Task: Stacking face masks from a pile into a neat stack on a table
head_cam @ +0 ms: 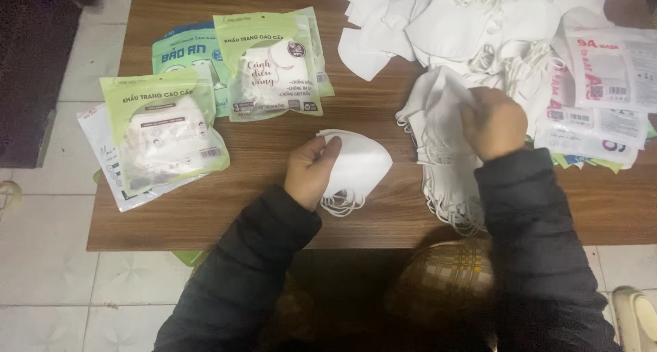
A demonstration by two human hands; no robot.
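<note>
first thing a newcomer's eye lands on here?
Probably the big heap of loose white masks across the top right of the wooden table. Next, the two hands at centre: the left hand holds a small stack of folded white masks, the right hand grips masks at a stacked pile. Green sealed mask packets lie at the left.

Probably a small home packing spot — a wooden worktop (383, 229) on a pale tiled floor (41, 256), loose white masks (479, 16) heaped at one o'clock, green pouches (274, 64) at eleven.

White masks (356, 167) in both hands
</note>
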